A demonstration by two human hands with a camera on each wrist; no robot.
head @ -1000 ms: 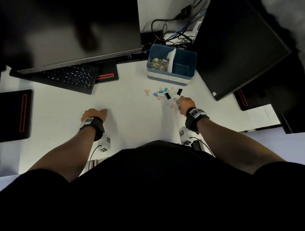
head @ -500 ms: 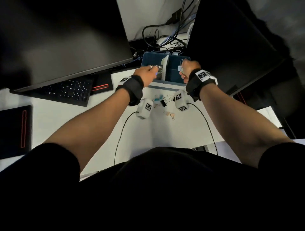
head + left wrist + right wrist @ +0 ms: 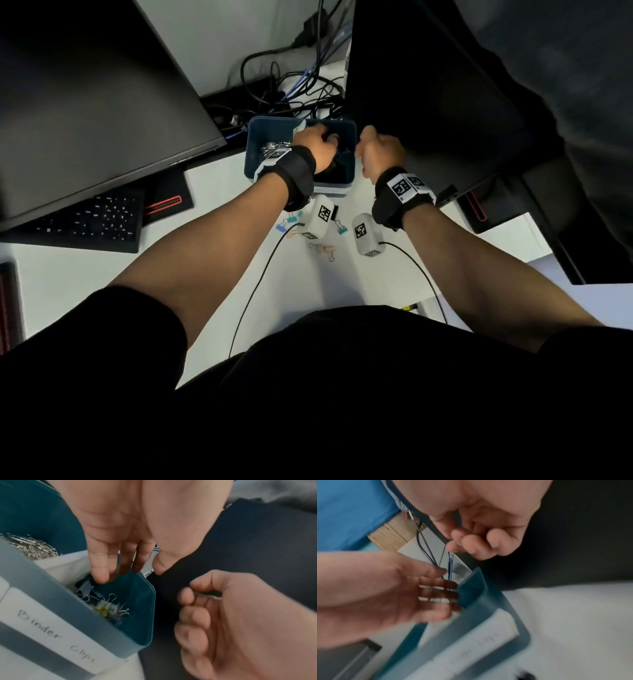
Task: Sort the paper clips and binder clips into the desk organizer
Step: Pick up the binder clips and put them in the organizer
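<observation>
The blue desk organizer (image 3: 251, 154) stands at the back of the white desk. Its left compartment holds silver paper clips (image 3: 32, 546). Its right one, labelled "Binder Clips", holds binder clips (image 3: 101, 600). My left hand (image 3: 317, 145) hovers over the right compartment with fingers (image 3: 99, 574) straight and pointing down, holding nothing. My right hand (image 3: 375, 150) hangs just right of the organizer's rim (image 3: 151, 601). Its fingers (image 3: 188, 597) are curled and seem to pinch a thin metal clip, mostly hidden. Several coloured binder clips (image 3: 325, 250) lie on the desk under my wrists.
A dark monitor (image 3: 85, 102) leans in at the left and another (image 3: 428, 85) at the right, close beside the organizer. A black keyboard (image 3: 92, 222) lies under the left monitor. Tangled cables (image 3: 301, 92) run behind the organizer.
Both hands rose from the desk to the organizer. The left hand then shifted right from the paper-clip side to the binder-clip compartment and opened. The right hand drew off past the right rim.
</observation>
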